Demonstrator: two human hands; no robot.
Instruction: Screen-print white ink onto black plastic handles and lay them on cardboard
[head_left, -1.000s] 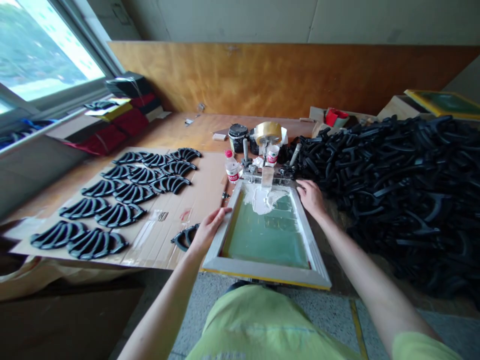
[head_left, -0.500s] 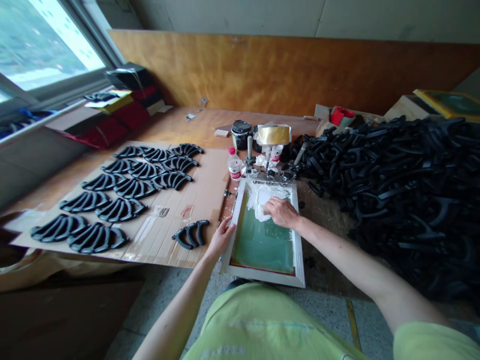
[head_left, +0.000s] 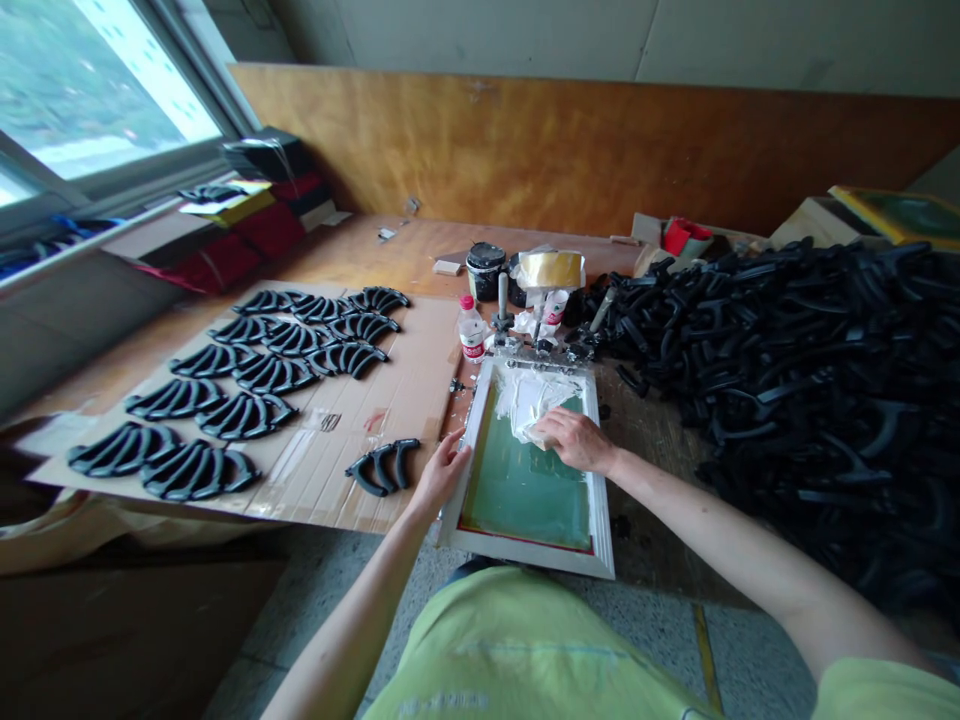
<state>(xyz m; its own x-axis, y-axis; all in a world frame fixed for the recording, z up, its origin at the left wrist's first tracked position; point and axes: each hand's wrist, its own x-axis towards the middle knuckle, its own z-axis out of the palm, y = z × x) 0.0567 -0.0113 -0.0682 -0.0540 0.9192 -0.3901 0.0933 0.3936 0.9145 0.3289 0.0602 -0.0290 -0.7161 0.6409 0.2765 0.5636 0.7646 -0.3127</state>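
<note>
A screen-printing frame (head_left: 601,520) with pale wooden sides and green mesh (head_left: 525,500) lies in front of me. White ink (head_left: 517,395) is smeared thickly over the far half of the mesh. My left hand (head_left: 446,470) grips the frame's left side, thumb toward the rim. Over the mesh, at the near edge of the ink, my right hand (head_left: 576,440) is closed, fingers pressed together and pointing left. What it holds is mostly hidden by the fingers and the ink. Metal hinge clamps (head_left: 536,355) hold the frame's far end.
Rows of black curved parts (head_left: 274,370) lie on cardboard (head_left: 405,400) at left, with a smaller group (head_left: 384,467) nearer. A large heap of black parts (head_left: 810,380) fills the right. Behind the frame stand a red-capped bottle (head_left: 472,332), a tub (head_left: 486,275) and a tape roll (head_left: 551,268).
My right hand has moved a little toward me and to the right across the mesh, at the near edge of the ink. My left hand stays on the frame's side.
</note>
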